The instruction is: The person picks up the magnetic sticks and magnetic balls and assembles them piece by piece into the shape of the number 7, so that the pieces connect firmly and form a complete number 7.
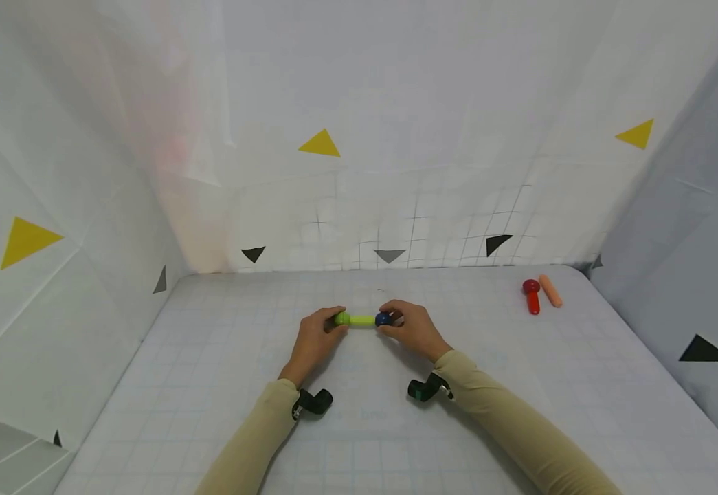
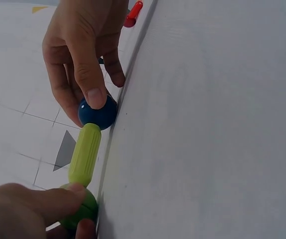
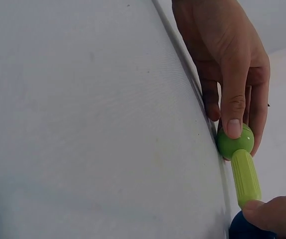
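Two hands work at center frame, where we pinch the opposite ends of a toy assembly: our left hand (image 1: 318, 333) grasps a green ball (image 1: 343, 318) between thumb and fingers, and our right hand (image 1: 416, 331) grips a dark blue ball (image 1: 383, 319) likewise. Between them, a ribbed yellow-green rod (image 1: 362, 320) spans the gap, touching both balls. Its long axis runs almost level across the head view, green end to the left, blue end to the right. From our left wrist, the rod slants up from the green ball at lower left; from our right wrist, it drops toward the blue ball at the bottom edge, where our right thumb lies against the rod's end. At right of frame, a red ball (image 1: 530, 285) tops a red rod (image 1: 533, 304) on the white tabletop (image 1: 359, 440), just beside an orange rod (image 1: 550, 291).
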Demonstrator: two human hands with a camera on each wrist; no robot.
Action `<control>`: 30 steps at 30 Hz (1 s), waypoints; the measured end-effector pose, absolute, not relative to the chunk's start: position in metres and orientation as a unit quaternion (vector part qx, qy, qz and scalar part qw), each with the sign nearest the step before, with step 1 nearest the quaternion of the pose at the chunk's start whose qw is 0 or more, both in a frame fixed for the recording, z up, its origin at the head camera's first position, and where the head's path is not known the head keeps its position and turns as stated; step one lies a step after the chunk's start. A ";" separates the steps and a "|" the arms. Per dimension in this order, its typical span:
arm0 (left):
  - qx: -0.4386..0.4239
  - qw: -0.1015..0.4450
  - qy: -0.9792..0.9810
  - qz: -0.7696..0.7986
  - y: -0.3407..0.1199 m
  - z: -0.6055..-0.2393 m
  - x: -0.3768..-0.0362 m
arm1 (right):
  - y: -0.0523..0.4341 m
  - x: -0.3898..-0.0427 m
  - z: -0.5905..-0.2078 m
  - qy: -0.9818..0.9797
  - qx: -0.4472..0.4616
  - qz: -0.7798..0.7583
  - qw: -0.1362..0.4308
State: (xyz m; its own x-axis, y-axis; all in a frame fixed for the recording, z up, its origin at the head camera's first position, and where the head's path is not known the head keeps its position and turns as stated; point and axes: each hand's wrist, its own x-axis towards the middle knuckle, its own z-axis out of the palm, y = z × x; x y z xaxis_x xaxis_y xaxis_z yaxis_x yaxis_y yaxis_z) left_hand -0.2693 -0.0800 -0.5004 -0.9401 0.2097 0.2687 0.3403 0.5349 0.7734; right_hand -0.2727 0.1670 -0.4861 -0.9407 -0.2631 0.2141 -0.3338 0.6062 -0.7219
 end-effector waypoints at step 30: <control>-0.152 0.100 -0.857 -0.482 -0.076 -0.503 -0.273 | 0.209 -0.274 -0.462 -0.902 0.144 0.397 0.090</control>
